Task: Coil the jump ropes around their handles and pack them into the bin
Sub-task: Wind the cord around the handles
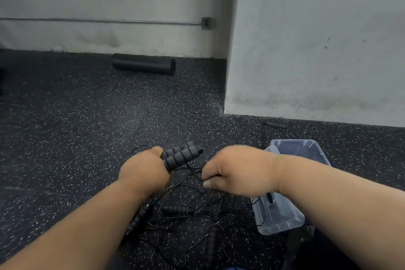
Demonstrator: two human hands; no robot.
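We stood over a speckled black rubber floor [72, 120] that met a pale painted wall [317, 39], where no writing, label or brand could be read on anything. A black foam roller [143, 63] lay along the wall's foot, under a grey wall outlet [206, 23]. The clear plastic bin [291, 184] sat on the floor at our right, partly behind our right forearm. Our left hand [143, 173] gripped two black ribbed foam handles [182, 155] held side by side, their ends pointing up and to the right. Our right hand [238, 172] pinched the thin black cord [192, 171] just below those handles. More jump ropes [186, 210] lay tangled on the floor beneath our hands, and one loose handle [276, 124] lay near the wall beyond the bin.
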